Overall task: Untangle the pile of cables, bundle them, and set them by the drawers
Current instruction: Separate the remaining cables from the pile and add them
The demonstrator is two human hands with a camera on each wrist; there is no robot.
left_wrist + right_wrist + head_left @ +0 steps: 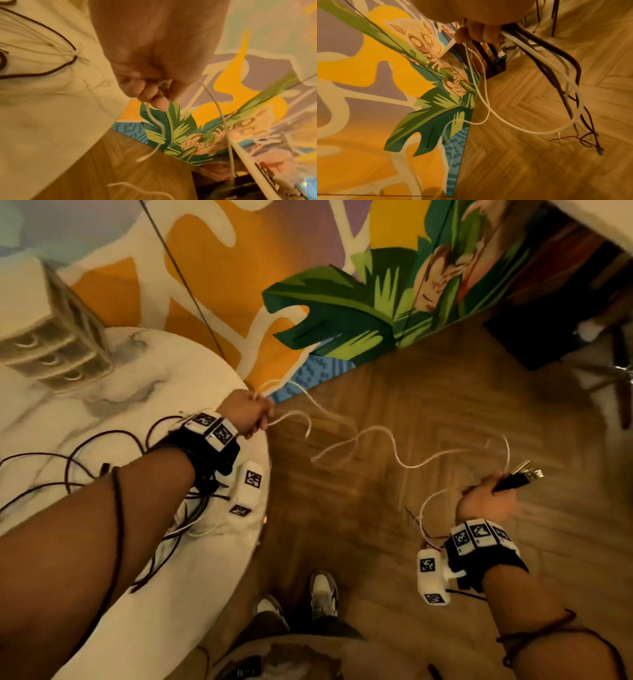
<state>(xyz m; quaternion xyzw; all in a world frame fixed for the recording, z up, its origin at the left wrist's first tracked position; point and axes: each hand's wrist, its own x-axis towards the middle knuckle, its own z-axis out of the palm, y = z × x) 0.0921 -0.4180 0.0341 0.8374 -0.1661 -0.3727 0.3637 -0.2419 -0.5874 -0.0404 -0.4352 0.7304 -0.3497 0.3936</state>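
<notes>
Small white three-drawer unit (51, 337) stands at your marble table's (102, 405) far left; dark cables (78, 460) sprawl nearer. At its right edge your left hand (246, 414) pinches the thin white cable (363, 440), which sags across to your right hand (489, 498), fisted round several plug ends (520, 477)

hands: 2 (246, 414) | drawer unit: 1 (51, 337), drawers: 3 | shoes: 2 (323, 594)
</notes>
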